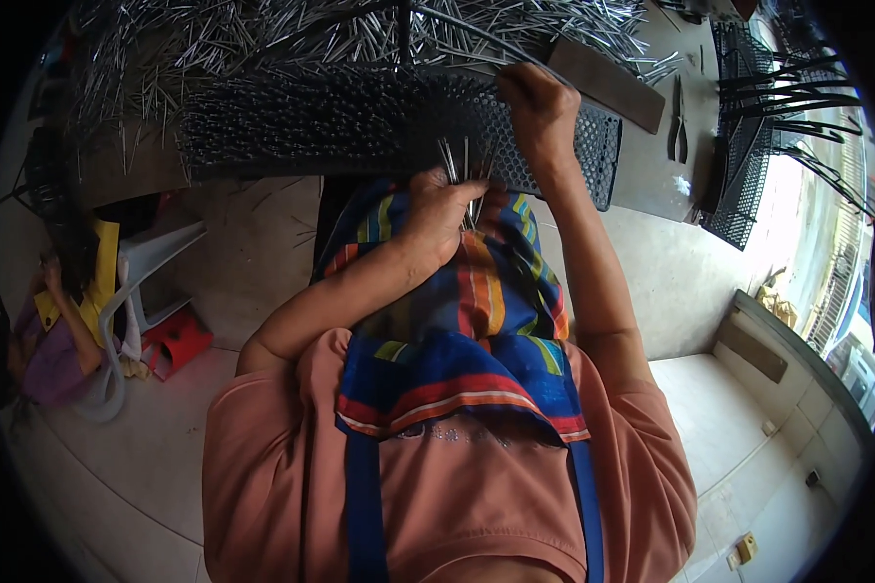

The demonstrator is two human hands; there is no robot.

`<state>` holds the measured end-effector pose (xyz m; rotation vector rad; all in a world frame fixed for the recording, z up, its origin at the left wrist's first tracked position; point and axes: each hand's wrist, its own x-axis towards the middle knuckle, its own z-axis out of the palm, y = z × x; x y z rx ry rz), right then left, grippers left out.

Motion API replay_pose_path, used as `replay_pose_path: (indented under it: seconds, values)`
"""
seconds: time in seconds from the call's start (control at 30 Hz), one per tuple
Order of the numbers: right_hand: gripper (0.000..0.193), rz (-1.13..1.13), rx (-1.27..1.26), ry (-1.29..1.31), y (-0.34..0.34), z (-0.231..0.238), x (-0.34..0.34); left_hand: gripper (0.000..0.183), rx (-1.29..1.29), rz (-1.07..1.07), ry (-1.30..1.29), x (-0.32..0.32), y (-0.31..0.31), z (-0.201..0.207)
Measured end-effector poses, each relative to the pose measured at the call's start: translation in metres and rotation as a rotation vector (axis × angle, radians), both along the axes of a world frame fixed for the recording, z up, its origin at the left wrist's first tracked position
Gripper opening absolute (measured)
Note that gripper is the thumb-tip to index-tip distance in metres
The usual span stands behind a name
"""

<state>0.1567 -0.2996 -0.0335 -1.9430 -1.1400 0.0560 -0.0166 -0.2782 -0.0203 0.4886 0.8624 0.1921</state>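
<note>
My left hand (437, 212) is closed around a small bundle of thin metal rods (467, 160), held upright at the near edge of a long black perforated panel (593, 160). Many upright pins crowd the panel's left and middle, while bare round holes show at its right end. Above that right part, my right hand (540, 105) is closed with the fingers curled in. Whatever it pinches is hidden. A thin dark bar passes just behind its knuckles.
Loose metal rods (340, 34) lie heaped behind the panel. A flat dark bar (608, 83) and pliers (679, 121) rest to the right, near black wire racks (749, 146). At left are a person in purple (68, 360), a light-coloured chair (131, 282) and a red bag (177, 342).
</note>
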Motion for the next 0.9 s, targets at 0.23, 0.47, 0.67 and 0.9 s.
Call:
replay_pose_path:
  seconds: [0.23,0.47,0.67,0.9]
  values:
    - [0.01,0.026,-0.061,-0.001,0.002,0.006,0.0,0.014,-0.047,-0.04,-0.003,0.001,0.005,-0.006]
    - [0.015,-0.089,-0.24,-0.175,-0.013,0.013,-0.006,0.013,-0.069,-0.032,-0.004,0.004,0.006,-0.008]
    - [0.019,0.062,-0.374,0.826,-0.043,0.022,-0.011,0.013,-0.032,-0.023,-0.111,0.011,0.007,-0.011]
    - [0.005,-0.249,0.235,0.821,-0.041,0.023,-0.003,0.018,-0.066,0.025,-0.01,0.015,0.012,-0.015]
